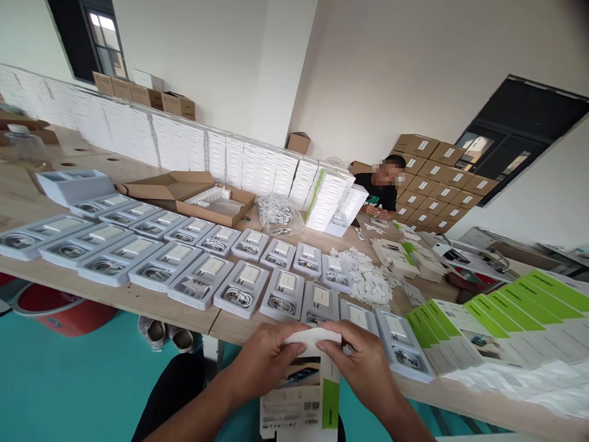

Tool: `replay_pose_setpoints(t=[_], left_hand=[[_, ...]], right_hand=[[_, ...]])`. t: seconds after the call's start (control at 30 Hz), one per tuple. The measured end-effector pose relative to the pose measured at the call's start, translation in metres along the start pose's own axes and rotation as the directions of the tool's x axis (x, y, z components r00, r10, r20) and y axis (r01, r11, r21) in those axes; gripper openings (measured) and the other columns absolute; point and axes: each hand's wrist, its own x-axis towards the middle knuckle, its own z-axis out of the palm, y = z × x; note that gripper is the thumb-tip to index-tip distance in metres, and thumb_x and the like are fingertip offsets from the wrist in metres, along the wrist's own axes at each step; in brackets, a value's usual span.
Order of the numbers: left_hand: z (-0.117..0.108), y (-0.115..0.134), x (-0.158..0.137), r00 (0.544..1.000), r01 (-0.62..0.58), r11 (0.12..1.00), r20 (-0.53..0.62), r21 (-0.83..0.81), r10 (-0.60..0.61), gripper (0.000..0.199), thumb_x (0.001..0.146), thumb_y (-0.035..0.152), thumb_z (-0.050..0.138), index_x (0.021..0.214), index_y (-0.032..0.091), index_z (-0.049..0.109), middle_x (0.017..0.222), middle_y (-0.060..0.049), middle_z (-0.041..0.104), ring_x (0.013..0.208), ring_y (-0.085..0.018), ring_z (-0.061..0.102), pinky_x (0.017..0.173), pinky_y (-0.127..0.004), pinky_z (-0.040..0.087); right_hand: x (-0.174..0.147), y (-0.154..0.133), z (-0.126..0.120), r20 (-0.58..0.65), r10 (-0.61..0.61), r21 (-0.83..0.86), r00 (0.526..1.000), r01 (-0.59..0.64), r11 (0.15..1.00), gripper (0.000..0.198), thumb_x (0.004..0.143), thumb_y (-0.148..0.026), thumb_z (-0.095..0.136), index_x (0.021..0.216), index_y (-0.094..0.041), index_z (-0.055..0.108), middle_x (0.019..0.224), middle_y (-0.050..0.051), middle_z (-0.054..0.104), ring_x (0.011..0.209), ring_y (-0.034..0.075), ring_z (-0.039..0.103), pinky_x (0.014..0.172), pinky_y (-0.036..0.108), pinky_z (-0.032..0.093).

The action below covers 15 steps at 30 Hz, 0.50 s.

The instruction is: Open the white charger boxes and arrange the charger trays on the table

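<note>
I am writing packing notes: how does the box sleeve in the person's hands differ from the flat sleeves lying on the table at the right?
The box sleeve is gripped by the left hand and the right hand at the table edge; the flat sleeves lie untouched on the wooden table. The held one is single, the others overlap in a row. Both are white with a green stripe.

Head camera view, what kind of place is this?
Probably a small packing workshop for phone chargers. Rows of white trays holding chargers and coiled cables cover the wooden table, stacked cardboard cartons line the wall, and both hands hold a green-and-white retail box.
</note>
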Motion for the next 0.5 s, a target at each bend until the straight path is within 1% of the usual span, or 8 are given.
replay_pose_setpoints(t=[0.07, 0.13, 0.2, 0.23, 0.3, 0.37, 0.43, 0.5], left_hand=[[-0.001, 0.001, 0.001, 1.000, 0.008, 1.000, -0.006, -0.019, -0.008, 0.036, 0.093, 0.031, 0.050, 0.126, 0.025, 0.063, 0.105, -0.005, 0.072, 0.089, -0.019, 0.065, 0.077, -0.026, 0.050], [-0.003, 0.002, 0.003, 1.000, 0.018, 0.999, 0.011, -0.037, -0.018, 0.036, 0.095, 0.032, 0.048, 0.127, 0.024, 0.063, 0.099, -0.005, 0.072, 0.084, -0.018, 0.064, 0.074, -0.026, 0.049], [-0.005, 0.003, 0.004, 0.999, 0.030, 0.999, 0.041, -0.035, -0.028, 0.036, 0.096, 0.031, 0.045, 0.126, 0.025, 0.063, 0.095, -0.004, 0.072, 0.083, -0.018, 0.064, 0.073, -0.026, 0.047], [-0.005, 0.002, 0.004, 0.998, 0.033, 0.999, 0.051, -0.020, -0.032, 0.035, 0.096, 0.031, 0.044, 0.125, 0.026, 0.064, 0.095, -0.003, 0.072, 0.083, -0.018, 0.064, 0.073, -0.026, 0.047], [-0.005, 0.000, 0.005, 0.998, 0.044, 0.999, 0.054, 0.030, -0.045, 0.033, 0.096, 0.030, 0.044, 0.121, 0.028, 0.066, 0.093, -0.002, 0.072, 0.082, -0.018, 0.063, 0.073, -0.026, 0.046], [-0.004, -0.004, 0.005, 0.997, 0.075, 0.996, 0.024, 0.056, -0.077, 0.032, 0.094, 0.030, 0.046, 0.119, 0.028, 0.067, 0.096, -0.003, 0.072, 0.085, -0.019, 0.063, 0.076, -0.027, 0.046], [-0.004, -0.007, 0.005, 0.990, 0.143, 0.990, 0.013, 0.016, -0.144, 0.035, 0.093, 0.033, 0.049, 0.124, 0.027, 0.062, 0.105, -0.004, 0.071, 0.088, -0.020, 0.063, 0.077, -0.028, 0.048], [-0.007, -0.006, 0.004, 0.971, 0.236, 0.970, 0.047, -0.055, -0.233, 0.043, 0.091, 0.038, 0.052, 0.133, 0.028, 0.055, 0.114, -0.007, 0.067, 0.090, -0.022, 0.063, 0.073, -0.029, 0.049]], right_hand=[[0.004, -0.004, -0.002, 0.063, 0.144, 0.128, 0.988, -0.151, 0.980, 0.022, 0.087, -0.041, 0.064, 0.103, -0.026, 0.068, 0.092, 0.003, 0.071, 0.078, 0.019, 0.065, 0.066, 0.029, 0.051], [0.007, -0.007, -0.003, 0.167, 0.213, 0.238, 0.963, -0.249, 0.939, 0.028, 0.088, -0.045, 0.061, 0.106, -0.024, 0.066, 0.086, 0.003, 0.069, 0.074, 0.019, 0.064, 0.063, 0.029, 0.050], [0.009, -0.009, -0.002, 0.223, 0.217, 0.271, 0.950, -0.274, 0.923, 0.029, 0.090, -0.046, 0.057, 0.105, -0.022, 0.065, 0.081, 0.002, 0.067, 0.071, 0.018, 0.062, 0.061, 0.029, 0.048], [0.010, -0.009, 0.000, 0.221, 0.211, 0.261, 0.952, -0.266, 0.928, 0.027, 0.091, -0.045, 0.056, 0.103, -0.022, 0.065, 0.079, 0.002, 0.066, 0.070, 0.018, 0.060, 0.059, 0.028, 0.047], [0.012, -0.007, 0.007, 0.184, 0.203, 0.229, 0.962, -0.243, 0.942, 0.024, 0.091, -0.042, 0.056, 0.098, -0.022, 0.066, 0.079, 0.002, 0.065, 0.069, 0.017, 0.059, 0.058, 0.028, 0.044], [0.012, -0.004, 0.013, 0.153, 0.212, 0.243, 0.965, -0.245, 0.939, 0.023, 0.090, -0.041, 0.056, 0.096, -0.021, 0.066, 0.079, 0.002, 0.065, 0.070, 0.018, 0.059, 0.059, 0.028, 0.045], [0.012, 0.000, 0.017, 0.178, 0.235, 0.346, 0.956, -0.284, 0.894, 0.028, 0.088, -0.041, 0.060, 0.107, -0.021, 0.064, 0.083, 0.002, 0.066, 0.073, 0.018, 0.060, 0.063, 0.029, 0.047], [0.011, 0.003, 0.018, 0.258, 0.236, 0.488, 0.937, -0.337, 0.805, 0.038, 0.084, -0.042, 0.066, 0.115, -0.022, 0.059, 0.087, 0.002, 0.066, 0.076, 0.018, 0.061, 0.066, 0.029, 0.048]])
